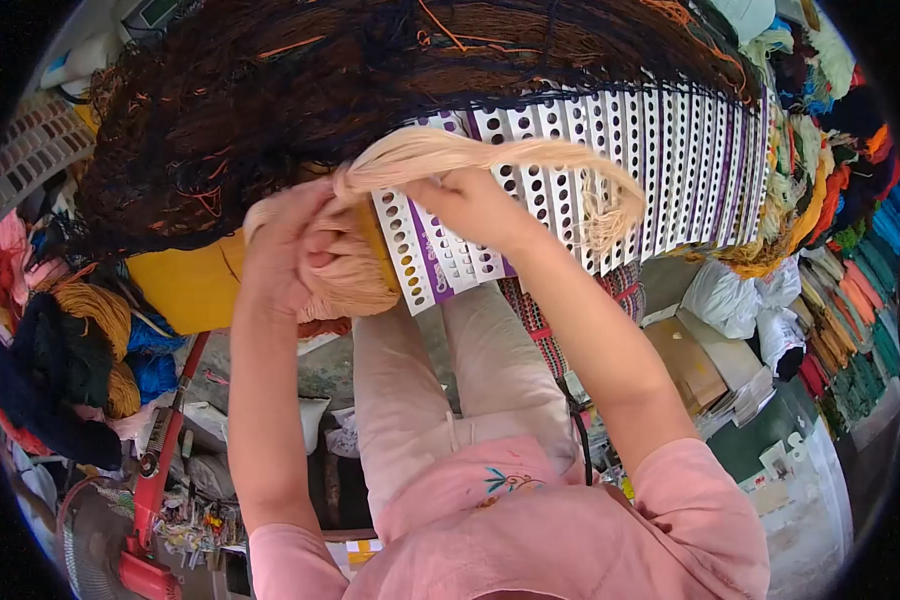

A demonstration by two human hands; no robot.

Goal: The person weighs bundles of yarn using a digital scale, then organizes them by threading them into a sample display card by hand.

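A skein of pale peach yarn [355,285] hangs bunched in my left hand [295,240], whose fingers are wrapped around it. From the top of the bunch a long loose hank of the same yarn [490,152] stretches to the right and ends in a frayed, looped tail. My right hand [470,208] is closed at the yarn just below this hank; some of its fingertips are hidden. Under both hands lie white and purple cards with rows of punched holes [570,130]. A yellow sheet [185,290] shows beside my left wrist.
Dark brown and navy yarn [270,110] is heaped across the far side. Coloured skeins [870,240] are stacked at right, with more yarn [95,310] at left. A red metal bar [165,450] and a fan [100,530] stand lower left. Cardboard [690,360] and white plastic bags [730,300] sit right.
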